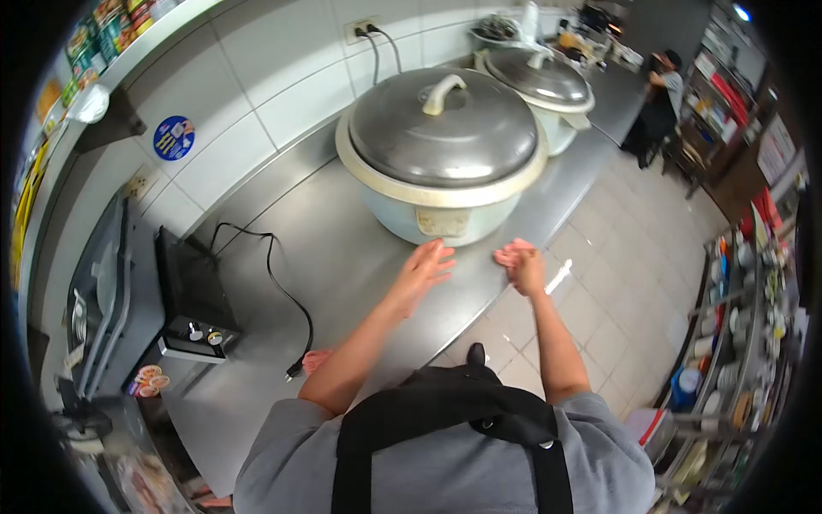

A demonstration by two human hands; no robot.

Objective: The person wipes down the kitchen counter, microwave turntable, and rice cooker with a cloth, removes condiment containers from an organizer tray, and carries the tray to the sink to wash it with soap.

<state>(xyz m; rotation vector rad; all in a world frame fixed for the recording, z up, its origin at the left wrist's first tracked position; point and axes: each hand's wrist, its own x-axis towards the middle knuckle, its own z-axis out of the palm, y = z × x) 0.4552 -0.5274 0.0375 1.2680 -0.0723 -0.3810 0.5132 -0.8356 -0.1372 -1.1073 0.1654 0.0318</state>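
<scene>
Black apron (pixel 385 420) fills the bottom centre, near the edge of the counter (pixel 360 244), which slants to the upper right with floor (pixel 599 300) beyond. Right of centre, the right hand (pixel 527 270) clutches a pink cloth (pixel 509 252) by that edge. Apart from it, the left hand (pixel 419 272) spreads its fingers below the large cooker (pixel 441 163), upper centre; whether they touch, I cannot tell. Steel stretches left to a cord (pixel 291 295).
</scene>
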